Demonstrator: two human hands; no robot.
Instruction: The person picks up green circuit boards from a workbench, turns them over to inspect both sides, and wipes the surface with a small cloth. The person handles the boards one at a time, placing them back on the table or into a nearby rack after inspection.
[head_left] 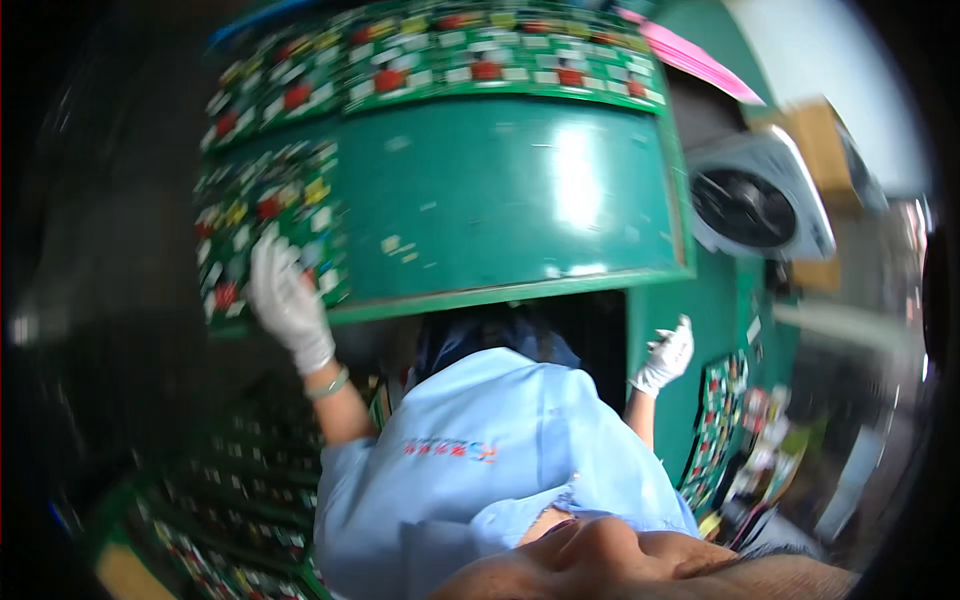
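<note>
My left hand, in a white glove, reaches over the left end of the green work table. Its fingers are stretched out on or just above a panel of green circuit boards fitted with red, yellow and white parts; blur hides whether they touch. My right hand, also gloved in white, is raised off the table's front right corner. Its fingers are loosely bent and apart, with nothing visible in them. Along the far side of the green table top runs a row of similar circuit boards.
A grey box fan stands to the right, beside a cardboard box. Pink sheets lie at the far right corner. More circuit boards rest near my right side, and racked boards stand at my lower left.
</note>
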